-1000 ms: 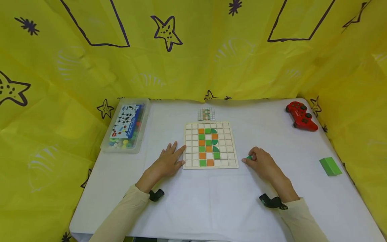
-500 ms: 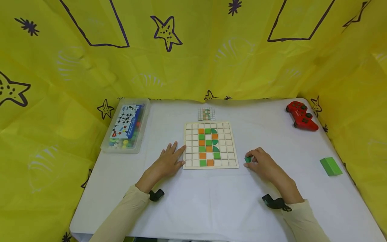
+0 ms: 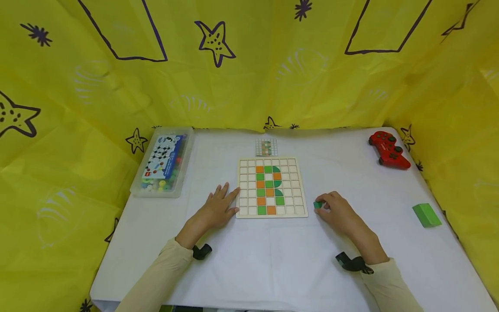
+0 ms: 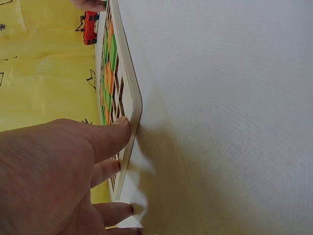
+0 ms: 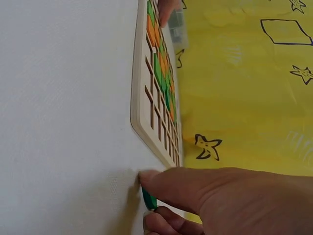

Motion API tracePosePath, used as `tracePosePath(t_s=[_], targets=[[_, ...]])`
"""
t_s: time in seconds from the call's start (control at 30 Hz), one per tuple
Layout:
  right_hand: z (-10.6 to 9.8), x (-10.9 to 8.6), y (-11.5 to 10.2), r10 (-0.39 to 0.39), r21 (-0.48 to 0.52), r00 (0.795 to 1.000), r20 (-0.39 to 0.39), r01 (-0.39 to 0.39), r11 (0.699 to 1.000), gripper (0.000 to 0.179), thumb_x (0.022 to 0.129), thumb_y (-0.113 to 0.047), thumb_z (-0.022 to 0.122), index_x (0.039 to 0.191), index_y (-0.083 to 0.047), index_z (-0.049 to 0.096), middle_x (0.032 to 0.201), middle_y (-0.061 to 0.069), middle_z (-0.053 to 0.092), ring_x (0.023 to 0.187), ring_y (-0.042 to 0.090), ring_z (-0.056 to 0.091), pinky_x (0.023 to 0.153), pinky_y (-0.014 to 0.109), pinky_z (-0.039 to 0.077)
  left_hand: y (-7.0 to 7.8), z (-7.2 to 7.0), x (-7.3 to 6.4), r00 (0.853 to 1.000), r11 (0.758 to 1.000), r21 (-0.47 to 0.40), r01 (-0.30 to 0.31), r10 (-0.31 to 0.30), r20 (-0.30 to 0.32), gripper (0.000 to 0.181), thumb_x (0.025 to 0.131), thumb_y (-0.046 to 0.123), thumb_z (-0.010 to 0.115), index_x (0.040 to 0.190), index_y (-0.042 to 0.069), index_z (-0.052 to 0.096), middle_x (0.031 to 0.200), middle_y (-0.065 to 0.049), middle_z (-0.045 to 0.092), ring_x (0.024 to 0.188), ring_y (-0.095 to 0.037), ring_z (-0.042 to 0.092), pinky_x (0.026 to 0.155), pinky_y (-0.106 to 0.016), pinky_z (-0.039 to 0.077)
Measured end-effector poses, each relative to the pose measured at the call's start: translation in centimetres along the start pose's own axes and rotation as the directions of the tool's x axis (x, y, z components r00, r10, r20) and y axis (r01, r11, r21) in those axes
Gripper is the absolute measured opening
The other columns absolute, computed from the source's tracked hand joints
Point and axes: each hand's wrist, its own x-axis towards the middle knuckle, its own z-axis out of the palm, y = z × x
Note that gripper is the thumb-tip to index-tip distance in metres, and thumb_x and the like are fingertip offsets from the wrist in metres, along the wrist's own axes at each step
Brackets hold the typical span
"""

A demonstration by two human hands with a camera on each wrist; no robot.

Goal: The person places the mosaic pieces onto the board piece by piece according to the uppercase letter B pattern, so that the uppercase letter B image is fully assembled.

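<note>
A wooden grid board (image 3: pixel 290 188) lies flat mid-table, with orange, green and dark green tiles set in some squares, forming an R-like shape. My left hand (image 3: pixel 215 210) rests at the board's left edge, fingers spread; in the left wrist view its thumb (image 4: pixel 115 134) touches the board's rim. To the right of the board, my right hand (image 3: pixel 338 212) pinches a small dark green tile (image 3: pixel 318 205) between thumb and fingers. The right wrist view shows that tile (image 5: pixel 148 199) partly hidden by the thumb, apart from the board's near corner.
A small pattern card (image 3: pixel 267 147) lies behind the board. At the left stands a clear plastic case (image 3: pixel 181 173) of colourful parts. A red game controller (image 3: pixel 389 150) sits at the back right, with a green block (image 3: pixel 426 215) nearer the right edge. Yellow cloth surrounds the table.
My right hand has turned the dark green tile in its fingers, so more of the tile shows, and has shifted slightly. The left hand and the board have not moved.
</note>
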Motion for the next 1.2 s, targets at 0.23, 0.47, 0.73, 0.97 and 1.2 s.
tracePosePath(t_s=[0.23,0.47,0.73,0.97,1.2], targets=[[0.6,0.3,-0.3,-0.006,0.009,1.000,-0.020,0.007,1.000,0.022,0.099,-0.005,0.070,0.119,0.004,0.069,0.115,0.020,0.061,0.100,0.030,0.063,0.085,0.045,0.055,-0.1,0.0,0.1,1.000,1.000,0.003,0.002,-0.002,-0.005,0.066,0.110,0.034,0.057,0.167,0.014,0.032,0.174,-0.027,0.015,0.160,-0.050,0.011,0.126,-0.068,0.017],[2.1,1.1,-2.2,-0.058,0.034,0.998,-0.034,0.059,0.998,0.023,0.097,-0.007,0.072,0.118,0.003,0.069,0.112,0.015,0.061,0.095,0.024,0.060,0.082,0.041,0.054,-0.1,0.0,0.1,1.000,1.000,0.008,0.009,-0.009,0.004,0.067,0.110,0.036,0.056,0.168,0.016,0.030,0.174,-0.025,0.013,0.161,-0.048,0.009,0.127,-0.067,0.015],[4.9,2.1,-5.3,-0.154,0.014,0.988,0.030,0.154,0.988,0.023,0.095,-0.007,0.075,0.116,-0.004,0.067,0.109,0.007,0.060,0.097,0.020,0.060,0.087,0.039,0.056,-0.2,0.1,0.1,1.000,1.000,0.007,0.006,-0.006,-0.014,0.067,0.110,0.036,0.057,0.168,0.016,0.031,0.174,-0.025,0.014,0.161,-0.049,0.010,0.127,-0.067,0.016],[5.7,2.4,-6.4,-0.217,0.000,0.974,0.063,0.217,0.976,0.007,0.098,-0.004,0.073,0.104,-0.006,0.071,0.106,0.004,0.057,0.101,0.020,0.062,0.092,0.040,0.057,-0.1,0.1,0.0,1.000,1.000,0.002,0.003,-0.003,-0.011,0.067,0.110,0.035,0.057,0.168,0.016,0.031,0.174,-0.025,0.014,0.161,-0.049,0.010,0.126,-0.067,0.016],[5.4,2.2,-6.4,-0.316,0.001,0.947,0.066,0.316,0.949,0.008,0.097,0.003,0.070,0.100,-0.003,0.072,0.102,0.003,0.059,0.100,0.021,0.066,0.091,0.036,0.058,0.1,0.0,-0.1,1.000,1.000,0.012,0.012,-0.012,0.001,0.067,0.110,0.035,0.057,0.168,0.015,0.031,0.174,-0.025,0.014,0.161,-0.049,0.011,0.127,-0.067,0.017]])
